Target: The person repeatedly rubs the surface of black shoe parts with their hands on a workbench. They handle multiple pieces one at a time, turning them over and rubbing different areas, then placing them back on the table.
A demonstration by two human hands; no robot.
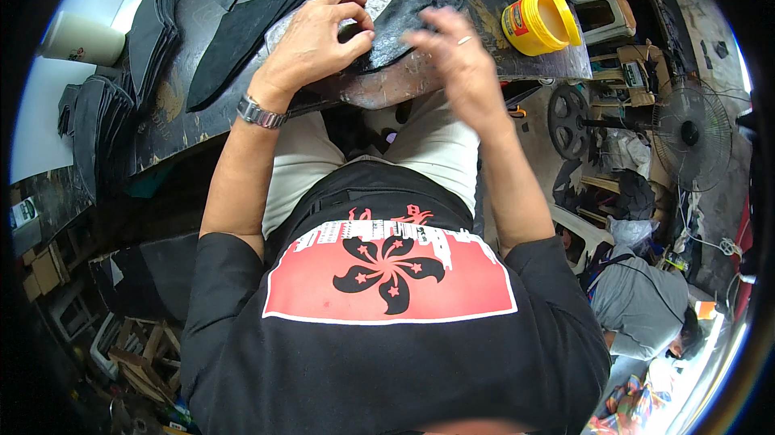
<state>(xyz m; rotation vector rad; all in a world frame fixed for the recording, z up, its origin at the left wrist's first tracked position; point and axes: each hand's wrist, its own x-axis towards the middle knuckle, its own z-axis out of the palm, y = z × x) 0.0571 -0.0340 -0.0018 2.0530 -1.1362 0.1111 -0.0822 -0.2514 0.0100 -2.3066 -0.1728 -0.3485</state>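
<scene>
Workbench: black leather piece under fingers.

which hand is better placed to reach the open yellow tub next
Right, probably. The right hand is on the dark cut piece nearest the yellow tub, while the left hand pinches that piece on its far side.

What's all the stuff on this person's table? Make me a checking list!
Surface: dark worn workbench, smeared.
Job's things: black leather piece on a grey slab.
Clutter: stacks of black cut pieces, open yellow jar, white bottle.
Grippers: left hand pinches the leather; right hand blurred above it.
Cables: thin wires on the floor at right.
Surroundings: floor fan, another person crouching.
</scene>
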